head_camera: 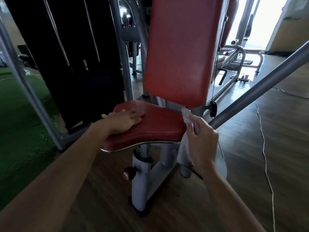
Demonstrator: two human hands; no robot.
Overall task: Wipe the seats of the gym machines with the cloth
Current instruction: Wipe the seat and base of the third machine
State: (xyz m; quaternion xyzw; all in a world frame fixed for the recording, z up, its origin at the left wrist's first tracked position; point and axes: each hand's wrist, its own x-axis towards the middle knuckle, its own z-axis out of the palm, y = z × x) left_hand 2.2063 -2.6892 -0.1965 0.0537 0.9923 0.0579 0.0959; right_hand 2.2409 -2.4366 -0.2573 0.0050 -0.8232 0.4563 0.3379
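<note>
A red padded seat of a gym machine sits in the middle of the view, with a tall red backrest rising behind it. My left hand rests flat on the seat's left side, fingers straight. My right hand grips a white cloth at the seat's right edge. The cloth's top end touches the seat near the foot of the backrest, and its lower end hangs down beside the seat post.
A grey seat post with a round adjustment knob stands under the seat. A grey diagonal bar crosses on the right. A black weight stack stands behind on the left, beside green turf. More machines stand at the back right on the wooden floor.
</note>
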